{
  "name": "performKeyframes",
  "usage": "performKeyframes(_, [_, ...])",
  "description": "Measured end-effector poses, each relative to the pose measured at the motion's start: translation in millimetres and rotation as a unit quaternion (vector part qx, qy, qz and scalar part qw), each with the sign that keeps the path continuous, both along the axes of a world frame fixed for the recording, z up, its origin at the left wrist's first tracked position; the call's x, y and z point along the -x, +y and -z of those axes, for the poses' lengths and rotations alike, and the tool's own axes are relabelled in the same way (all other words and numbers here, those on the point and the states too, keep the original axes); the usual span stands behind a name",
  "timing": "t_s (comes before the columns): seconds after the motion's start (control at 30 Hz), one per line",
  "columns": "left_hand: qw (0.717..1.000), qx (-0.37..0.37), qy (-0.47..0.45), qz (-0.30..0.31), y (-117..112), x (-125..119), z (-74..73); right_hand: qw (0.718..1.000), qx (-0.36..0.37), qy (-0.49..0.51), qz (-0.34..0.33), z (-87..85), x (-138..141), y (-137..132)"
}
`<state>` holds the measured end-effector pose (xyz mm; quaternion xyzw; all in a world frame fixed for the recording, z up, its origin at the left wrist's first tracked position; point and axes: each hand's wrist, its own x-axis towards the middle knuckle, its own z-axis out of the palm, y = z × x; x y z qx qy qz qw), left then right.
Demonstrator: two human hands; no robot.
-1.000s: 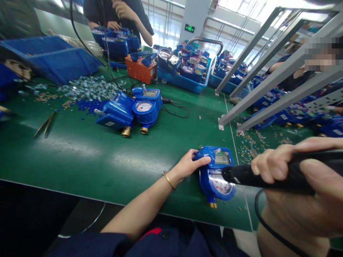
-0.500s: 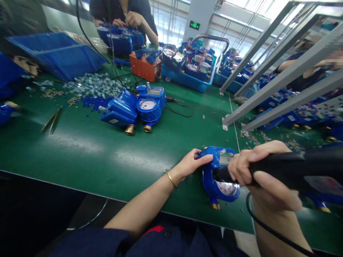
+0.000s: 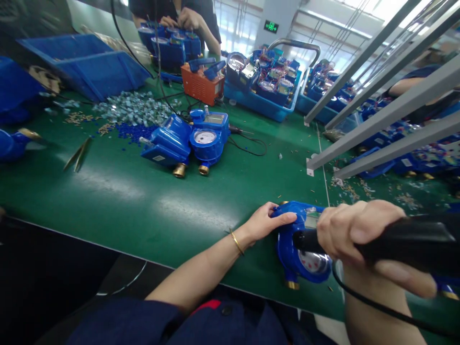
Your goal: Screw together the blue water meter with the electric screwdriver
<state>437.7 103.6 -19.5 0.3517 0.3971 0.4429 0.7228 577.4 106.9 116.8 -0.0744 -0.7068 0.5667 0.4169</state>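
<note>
A blue water meter (image 3: 295, 249) with a round dial and a brass fitting lies near the front edge of the green table (image 3: 118, 191). My left hand (image 3: 264, 224) rests on its left side, thumb over the top, a gold bangle on the wrist. My right hand (image 3: 362, 239) grips a black corded power screwdriver (image 3: 406, 242) held level, its nose over the meter's top. The display part of the meter is hidden behind my right hand.
Two more blue meters (image 3: 190, 141) lie mid-table beside a black cable. Small metal and blue parts (image 3: 132, 110) are heaped at the back left by a blue bin (image 3: 86, 62). Tweezers (image 3: 77, 154) lie left. An orange box (image 3: 201, 84), trays of meters (image 3: 262, 79), grey rails (image 3: 381, 115) and another person's hands (image 3: 187, 19) are beyond.
My right hand has brought the screwdriver leftward and lower, so its nose now sits over the meter. My left hand has kept its hold. The view has shifted slightly.
</note>
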Motion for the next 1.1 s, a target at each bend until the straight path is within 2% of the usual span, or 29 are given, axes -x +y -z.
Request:
performKeyframes(0.07, [1.0, 0.002, -0.005, -0.001, 0, 0, 0.7, 0.991, 0.006, 0.018, 0.134, 4.1, 6, -11])
performKeyframes(0.13, [1.0, 0.005, -0.009, -0.002, 0, 0, -1.1, 0.962, 0.022, 0.043, 0.27, 8.1, 12, -25])
performKeyframes(0.2, [1.0, 0.011, -0.01, 0.0, -1, 1, -4.7, 0.942, 0.03, 0.05, 0.332, 10.5, 16, -35])
performKeyframes(0.37, [1.0, 0.024, -0.012, 0.005, -3, 5, -9.7, 0.935, 0.041, 0.045, 0.35, 9.7, 19, -39])
performKeyframes(0.63, [1.0, 0.024, 0.008, 0.01, -1, 2, -0.8, 0.93, 0.038, 0.01, 0.364, -1.7, 22, -43])
performKeyframes(0.9, [1.0, 0.014, 0.023, 0.001, -2, 4, -1.9, 0.932, 0.03, 0.039, 0.359, 5.1, 14, -42])
performKeyframes(1.1, [1.0, 0.015, 0.026, -0.003, -1, 4, -2.8, 0.934, 0.042, 0.046, 0.353, 6.1, 25, -49])
